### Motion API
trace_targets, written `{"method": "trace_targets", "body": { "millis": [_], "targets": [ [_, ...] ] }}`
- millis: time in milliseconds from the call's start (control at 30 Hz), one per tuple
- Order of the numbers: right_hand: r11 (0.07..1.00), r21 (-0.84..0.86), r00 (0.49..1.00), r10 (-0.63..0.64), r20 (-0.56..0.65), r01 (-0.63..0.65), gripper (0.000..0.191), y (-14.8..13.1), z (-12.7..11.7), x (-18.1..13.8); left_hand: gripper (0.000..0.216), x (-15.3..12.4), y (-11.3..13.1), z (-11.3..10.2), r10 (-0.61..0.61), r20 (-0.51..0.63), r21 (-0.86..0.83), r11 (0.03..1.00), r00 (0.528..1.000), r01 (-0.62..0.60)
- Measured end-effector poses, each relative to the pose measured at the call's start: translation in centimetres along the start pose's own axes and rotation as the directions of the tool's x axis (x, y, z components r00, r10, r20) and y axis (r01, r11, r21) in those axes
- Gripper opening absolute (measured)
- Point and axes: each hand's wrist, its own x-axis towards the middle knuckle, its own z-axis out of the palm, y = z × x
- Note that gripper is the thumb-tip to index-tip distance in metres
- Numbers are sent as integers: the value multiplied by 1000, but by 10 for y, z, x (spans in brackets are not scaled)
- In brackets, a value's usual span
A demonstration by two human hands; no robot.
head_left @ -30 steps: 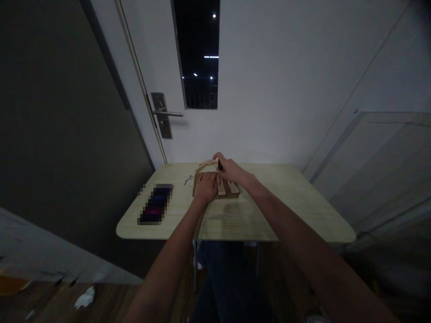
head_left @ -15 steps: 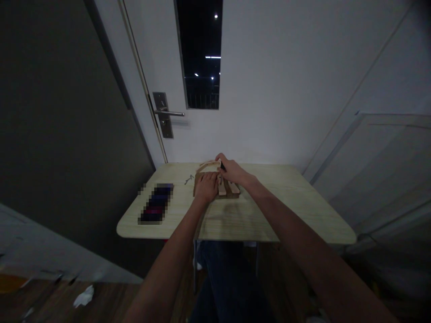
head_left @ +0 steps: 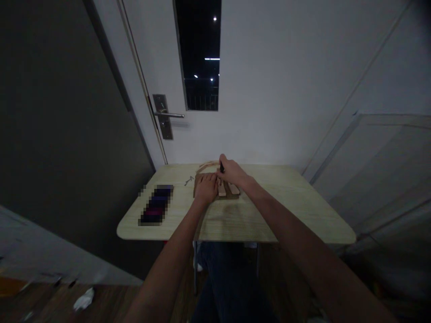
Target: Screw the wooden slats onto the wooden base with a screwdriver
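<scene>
On the table lies a flat brown bag-like piece point(head_left: 230, 196) with pale tan strips point(head_left: 221, 188) across its right half. A thin tan strap point(head_left: 205, 165) curves behind it. My left hand point(head_left: 207, 187) rests flat on the brown piece's left part, fingers stretched out and pressing it down. Above its upper right part, my right hand point(head_left: 232, 171) is closed around a small dark-handled tool point(head_left: 222, 167), held upright. The tool's lower end is hidden by the fingers, so I cannot tell its kind or whether it touches a strip.
Small dark thin pieces point(head_left: 189, 181) lie left of the brown piece. A pixelated dark flat object point(head_left: 156, 204) is on the left of the pale wooden table point(head_left: 296, 211). Behind the table stands a white door point(head_left: 269, 89) with a metal handle point(head_left: 171, 115).
My right hand has shifted very slightly, its index finger and the dark tool now more upright. My left hand stays in place on the brown piece.
</scene>
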Motion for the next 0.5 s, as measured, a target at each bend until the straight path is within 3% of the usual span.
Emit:
{"method": "trace_targets", "body": {
  "millis": [200,500],
  "targets": [
    [997,74,999,-27,26,25,36,1,-1,-1,33,0,0,-1,-1,1,0,1000,1000,1],
    [998,-56,1000,-5,4,5,36,-1,-3,-3,37,0,1,0,3,-13,11,1000,1000,-3]
  ]
}}
